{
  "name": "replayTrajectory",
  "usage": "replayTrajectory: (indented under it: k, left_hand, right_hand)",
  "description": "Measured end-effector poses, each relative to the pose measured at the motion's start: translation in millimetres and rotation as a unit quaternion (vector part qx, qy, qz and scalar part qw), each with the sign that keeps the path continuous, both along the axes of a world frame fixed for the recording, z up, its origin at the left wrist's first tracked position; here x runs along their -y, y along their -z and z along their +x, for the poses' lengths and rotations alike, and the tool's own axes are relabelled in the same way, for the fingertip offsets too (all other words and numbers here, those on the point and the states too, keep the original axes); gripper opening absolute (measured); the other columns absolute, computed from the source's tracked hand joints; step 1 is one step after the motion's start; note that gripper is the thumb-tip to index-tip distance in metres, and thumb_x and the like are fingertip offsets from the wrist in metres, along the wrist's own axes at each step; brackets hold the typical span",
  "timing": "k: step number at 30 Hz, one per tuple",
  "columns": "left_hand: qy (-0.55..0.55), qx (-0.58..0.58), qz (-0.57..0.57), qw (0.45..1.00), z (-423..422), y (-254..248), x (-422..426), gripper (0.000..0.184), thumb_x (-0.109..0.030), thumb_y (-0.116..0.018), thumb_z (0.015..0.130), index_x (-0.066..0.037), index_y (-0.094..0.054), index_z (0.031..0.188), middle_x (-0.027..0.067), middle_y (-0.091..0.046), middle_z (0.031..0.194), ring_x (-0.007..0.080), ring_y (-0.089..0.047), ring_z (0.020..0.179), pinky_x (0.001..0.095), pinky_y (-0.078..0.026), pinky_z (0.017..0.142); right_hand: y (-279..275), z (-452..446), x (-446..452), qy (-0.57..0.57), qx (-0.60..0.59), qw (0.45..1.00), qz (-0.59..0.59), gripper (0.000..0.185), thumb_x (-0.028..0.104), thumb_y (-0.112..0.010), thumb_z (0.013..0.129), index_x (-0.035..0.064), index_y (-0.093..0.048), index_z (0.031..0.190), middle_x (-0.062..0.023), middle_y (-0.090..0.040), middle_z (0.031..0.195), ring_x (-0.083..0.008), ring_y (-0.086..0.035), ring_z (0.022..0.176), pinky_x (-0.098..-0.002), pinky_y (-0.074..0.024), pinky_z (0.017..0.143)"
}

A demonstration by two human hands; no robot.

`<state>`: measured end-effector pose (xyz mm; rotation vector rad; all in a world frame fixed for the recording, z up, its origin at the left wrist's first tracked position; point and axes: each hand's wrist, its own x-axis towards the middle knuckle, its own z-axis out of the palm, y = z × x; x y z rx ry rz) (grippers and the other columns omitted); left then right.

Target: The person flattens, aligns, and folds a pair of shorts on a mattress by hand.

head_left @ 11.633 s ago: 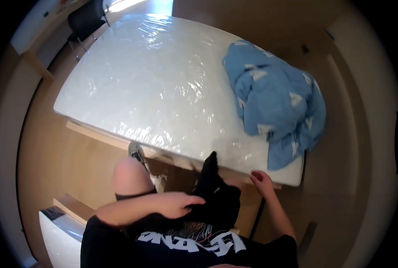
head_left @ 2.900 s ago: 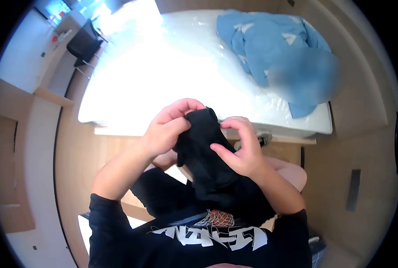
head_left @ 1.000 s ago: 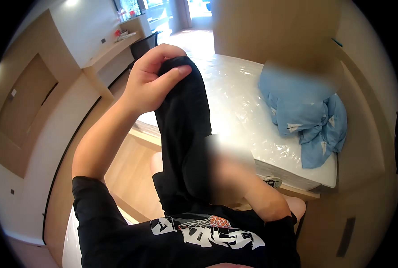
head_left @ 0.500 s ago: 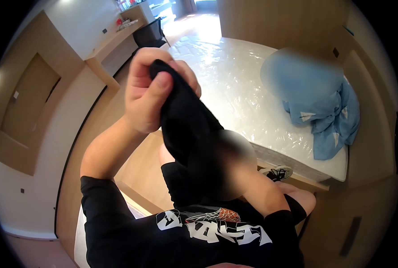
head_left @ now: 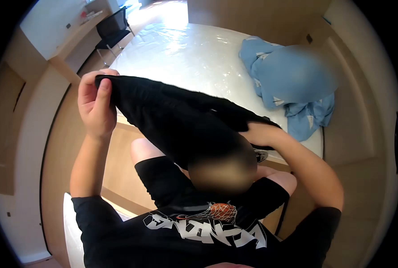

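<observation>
A black cloth garment (head_left: 176, 116) is stretched slantwise in front of me, above my lap. At its upper left end, my left hand (head_left: 96, 98) pinches the edge between thumb and fingers. My right hand (head_left: 261, 134) reaches into or behind the fabric on the right side, and the cloth hides its fingers. A round blurred patch covers the lower part of the garment.
Beyond the garment lies a plastic-wrapped white mattress (head_left: 181, 58) with a crumpled blue blanket (head_left: 293, 76) on its right side, partly blurred. A black chair (head_left: 113, 29) stands by a desk (head_left: 80, 33) at the upper left. Another white mattress (head_left: 73, 232) shows behind me.
The black garment has spread wider and lies more level. My left hand has moved left and down with its edge, while my right hand has moved right and up. The view has shifted.
</observation>
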<state>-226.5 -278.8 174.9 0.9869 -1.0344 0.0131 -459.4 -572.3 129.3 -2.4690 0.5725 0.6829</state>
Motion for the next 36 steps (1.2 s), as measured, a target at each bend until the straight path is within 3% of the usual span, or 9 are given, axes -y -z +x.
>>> replayTrajectory:
  k: [3, 6, 9, 15, 21, 27, 30, 33, 36]
  left_hand:
    - [-0.048, 0.000, 0.052, 0.998, 12.7, 12.9, 0.9, 0.008, -0.005, -0.058, 0.097, -0.001, -0.058, 0.104, 0.0052, -0.063, 0.100, 0.0116, -0.058, 0.092, 0.0245, -0.047, 0.083]
    - [-0.021, -0.048, 0.043, 0.998, 20.4, 14.2, 8.8, 0.005, -0.004, -0.061, 0.096, -0.002, -0.059, 0.100, 0.0014, -0.064, 0.094, 0.0084, -0.059, 0.086, 0.0218, -0.047, 0.080]
    - [0.003, -0.085, 0.025, 0.996, 21.0, 5.9, 19.5, 0.005, -0.005, -0.063, 0.095, -0.003, -0.059, 0.098, 0.0002, -0.064, 0.091, 0.0073, -0.059, 0.084, 0.0207, -0.047, 0.078]
    - [0.097, -0.072, 0.013, 0.993, 36.5, -18.2, 19.6, 0.008, 0.000, -0.064, 0.092, -0.004, -0.059, 0.097, 0.0027, -0.067, 0.093, 0.0092, -0.062, 0.085, 0.0223, -0.049, 0.079]
    - [0.148, 0.017, 0.048, 0.988, 56.7, -43.8, -9.0, 0.012, 0.003, -0.065, 0.090, -0.004, -0.057, 0.095, 0.0034, -0.067, 0.092, 0.0081, -0.063, 0.086, 0.0210, -0.049, 0.080]
    - [0.107, 0.132, 0.121, 0.978, 34.1, -64.3, -5.6, 0.013, -0.001, -0.066, 0.091, -0.004, -0.058, 0.101, 0.0007, -0.063, 0.085, 0.0078, -0.060, 0.081, 0.0215, -0.050, 0.078]
    - [0.050, 0.275, 0.293, 0.914, 12.4, -80.6, 1.5, 0.034, 0.000, -0.069, 0.085, -0.004, -0.059, 0.117, 0.0037, -0.063, 0.083, 0.0129, -0.062, 0.079, 0.0271, -0.053, 0.081]
    - [0.039, 0.462, 0.425, 0.777, 6.2, -83.9, 21.0, 0.027, 0.000, -0.067, 0.076, -0.004, -0.067, 0.103, 0.0134, -0.066, 0.083, 0.0280, -0.064, 0.081, 0.0371, -0.054, 0.079]
    - [0.010, 0.467, 0.475, 0.746, -10.4, -78.7, 35.4, 0.013, 0.002, -0.061, 0.066, -0.002, -0.056, 0.077, 0.0160, -0.056, 0.071, 0.0335, -0.057, 0.070, 0.0396, -0.047, 0.064]
  right_hand:
    - [-56.3, -20.1, 5.7, 0.001, -0.046, 0.999, 0.002, 0.068, 0.057, -0.053, 0.092, -0.0043, -0.063, 0.120, -0.0247, -0.065, 0.118, -0.0337, -0.062, 0.111, -0.0361, -0.0471, 0.096]
    - [-78.1, -40.4, 19.7, -0.040, 0.155, 0.965, 0.206, 0.053, 0.048, -0.059, 0.093, -0.0005, -0.066, 0.114, -0.0155, -0.069, 0.107, -0.0263, -0.063, 0.095, -0.0353, -0.0487, 0.087]
    - [-120.4, -50.0, 27.3, -0.106, -0.002, 0.966, 0.237, 0.036, 0.030, -0.068, 0.093, -0.0004, -0.066, 0.113, -0.0082, -0.069, 0.102, -0.0189, -0.062, 0.089, -0.0319, -0.0492, 0.081]
    - [-173.0, -69.2, 4.6, -0.108, 0.212, 0.967, -0.090, 0.020, 0.015, -0.070, 0.086, 0.0039, -0.059, 0.098, -0.0176, -0.066, 0.086, -0.0344, -0.063, 0.080, -0.0391, -0.0491, 0.068]
    - [-196.1, -108.6, 0.4, -0.052, 0.416, 0.869, -0.262, 0.028, 0.012, -0.077, 0.080, 0.0063, -0.061, 0.102, -0.0117, -0.061, 0.070, -0.0242, -0.058, 0.062, -0.0315, -0.0471, 0.061]
    - [-201.2, -119.6, 4.4, -0.018, 0.312, 0.874, -0.371, 0.017, 0.013, -0.067, 0.088, 0.0021, -0.062, 0.100, -0.0129, -0.060, 0.072, -0.0310, -0.057, 0.067, -0.0364, -0.0482, 0.066]
    - [-203.3, -126.3, 21.2, -0.041, 0.317, 0.901, -0.292, 0.011, 0.012, -0.064, 0.090, 0.0009, -0.064, 0.092, -0.0134, -0.061, 0.077, -0.0310, -0.057, 0.073, -0.0364, -0.0477, 0.070]
    - [-195.4, -127.2, 31.1, -0.098, 0.391, 0.870, -0.283, 0.015, 0.016, -0.064, 0.090, 0.0031, -0.061, 0.084, -0.0149, -0.059, 0.082, -0.0331, -0.054, 0.081, -0.0386, -0.0458, 0.076]
    - [-188.9, -117.1, 31.2, -0.174, 0.446, 0.777, -0.409, 0.012, 0.015, -0.064, 0.089, 0.0050, -0.062, 0.083, -0.0127, -0.058, 0.081, -0.0319, -0.054, 0.081, -0.0378, -0.0451, 0.078]
